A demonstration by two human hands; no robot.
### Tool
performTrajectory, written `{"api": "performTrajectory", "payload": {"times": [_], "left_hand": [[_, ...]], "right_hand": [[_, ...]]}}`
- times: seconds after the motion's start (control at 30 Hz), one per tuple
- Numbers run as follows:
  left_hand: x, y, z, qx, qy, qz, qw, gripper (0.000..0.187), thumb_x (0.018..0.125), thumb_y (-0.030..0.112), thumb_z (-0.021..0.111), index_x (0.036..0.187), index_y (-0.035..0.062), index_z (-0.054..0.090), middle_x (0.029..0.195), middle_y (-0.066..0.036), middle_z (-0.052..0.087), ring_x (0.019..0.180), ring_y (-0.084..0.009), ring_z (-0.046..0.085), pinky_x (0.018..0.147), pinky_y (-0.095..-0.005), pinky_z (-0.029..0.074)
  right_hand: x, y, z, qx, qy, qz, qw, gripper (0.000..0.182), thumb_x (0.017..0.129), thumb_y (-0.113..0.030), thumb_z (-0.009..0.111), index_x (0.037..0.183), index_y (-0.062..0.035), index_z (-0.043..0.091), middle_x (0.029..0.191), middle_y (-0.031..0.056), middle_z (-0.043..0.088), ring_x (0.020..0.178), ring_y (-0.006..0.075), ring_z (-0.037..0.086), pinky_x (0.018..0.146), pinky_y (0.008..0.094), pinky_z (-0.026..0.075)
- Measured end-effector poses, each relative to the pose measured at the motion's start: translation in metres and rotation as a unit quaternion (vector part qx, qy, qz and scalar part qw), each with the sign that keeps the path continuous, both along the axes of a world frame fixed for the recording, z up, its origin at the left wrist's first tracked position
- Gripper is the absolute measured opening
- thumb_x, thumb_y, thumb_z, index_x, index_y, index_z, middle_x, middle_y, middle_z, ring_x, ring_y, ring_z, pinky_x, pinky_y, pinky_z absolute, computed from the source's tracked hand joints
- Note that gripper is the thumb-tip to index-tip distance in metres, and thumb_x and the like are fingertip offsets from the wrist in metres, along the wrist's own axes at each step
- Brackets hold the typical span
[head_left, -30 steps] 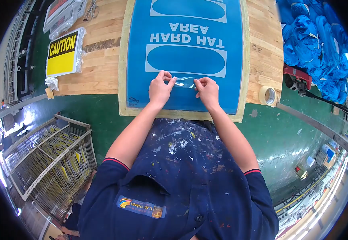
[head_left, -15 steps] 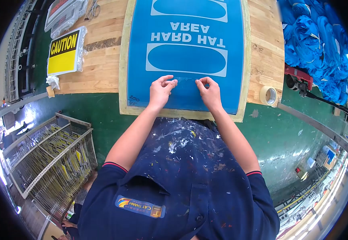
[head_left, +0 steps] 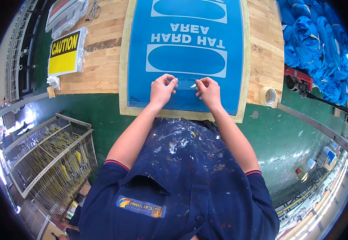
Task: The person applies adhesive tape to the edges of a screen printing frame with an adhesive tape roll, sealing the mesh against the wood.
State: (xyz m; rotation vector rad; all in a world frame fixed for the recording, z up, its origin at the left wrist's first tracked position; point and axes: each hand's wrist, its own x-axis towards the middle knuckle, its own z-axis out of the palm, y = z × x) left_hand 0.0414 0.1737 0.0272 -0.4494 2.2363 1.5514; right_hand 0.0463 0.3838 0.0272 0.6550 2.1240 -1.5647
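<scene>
Over the lower part of a blue printing screen [head_left: 182, 98], a short clear strip of tape [head_left: 186, 83] spans the gap between my two hands. My left hand [head_left: 163, 91] pinches one end between thumb and fingers. The other end is pinched by my right hand [head_left: 209, 90], and a small bright glint shows beside its fingertips. The screen has a pale yellowish frame and lies on a wooden table [head_left: 102, 72]. Just above my fingers are a pale-edged oval [head_left: 222, 72] and the upside-down lettering "HARD HAT AREA" [head_left: 188, 37].
A masking tape roll [head_left: 267, 96] sits at the table's right corner. Wrapped signs, one a yellow "CAUTION" sign [head_left: 63, 64], and scissors [head_left: 93, 11] lie on the left. A wire rack [head_left: 54, 156] stands lower left; blue bundled material [head_left: 316, 44] is piled at right.
Both hands stay nearly in place, still pinching the clear strip. The fingers of my right hand have shifted slightly, and a bright glint now shows at the strip's right end.
</scene>
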Motion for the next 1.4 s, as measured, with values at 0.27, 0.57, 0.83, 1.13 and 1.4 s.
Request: {"api": "performTrajectory", "payload": {"times": [0.27,0.57,0.83,1.13,1.4], "left_hand": [[-0.008,0.003,-0.007,-0.082,-0.010,-0.012,0.997,0.023,0.100,0.029,0.071,0.099,0.0064,0.076,0.074,-0.003,0.075,0.063,-0.0135,0.072,0.060,-0.0327,0.055],[-0.018,-0.002,-0.001,-0.124,-0.049,-0.051,0.990,0.026,0.099,0.033,0.072,0.096,0.0078,0.078,0.078,-0.002,0.078,0.068,-0.0136,0.074,0.065,-0.0325,0.058],[-0.022,0.001,0.004,-0.151,-0.081,-0.056,0.984,0.026,0.097,0.035,0.073,0.095,0.0093,0.080,0.078,-0.002,0.078,0.072,-0.0160,0.076,0.070,-0.0354,0.059],[-0.052,-0.008,-0.004,-0.166,-0.121,-0.148,0.967,0.029,0.092,0.032,0.079,0.082,0.0042,0.078,0.076,-0.005,0.078,0.069,-0.0149,0.073,0.066,-0.0333,0.056],[-0.066,-0.007,0.015,-0.218,-0.161,-0.214,0.939,0.033,0.091,0.038,0.082,0.076,0.0077,0.078,0.075,-0.004,0.076,0.069,-0.0146,0.071,0.067,-0.0344,0.055]], "right_hand": [[-0.009,-0.003,0.001,0.036,-0.017,0.008,0.999,0.025,0.100,-0.022,0.073,0.100,0.0035,0.075,0.077,0.0088,0.076,0.058,0.0141,0.072,0.049,0.0285,0.053],[-0.013,-0.002,0.002,0.068,-0.017,0.039,0.997,0.027,0.098,-0.024,0.074,0.095,0.0035,0.076,0.074,0.0090,0.075,0.057,0.0153,0.072,0.050,0.0297,0.054],[-0.016,-0.003,0.001,0.090,-0.025,0.052,0.994,0.029,0.097,-0.026,0.074,0.092,0.0029,0.076,0.073,0.0094,0.075,0.057,0.0171,0.073,0.054,0.0314,0.056],[-0.039,0.006,0.009,0.131,-0.108,0.139,0.976,0.039,0.096,-0.033,0.078,0.077,-0.0003,0.070,0.069,0.0101,0.074,0.058,0.0161,0.073,0.047,0.0302,0.057],[-0.051,0.011,0.015,0.164,-0.146,0.206,0.954,0.043,0.095,-0.036,0.079,0.074,0.0003,0.069,0.071,0.0120,0.074,0.059,0.0185,0.074,0.048,0.0330,0.058]]}}
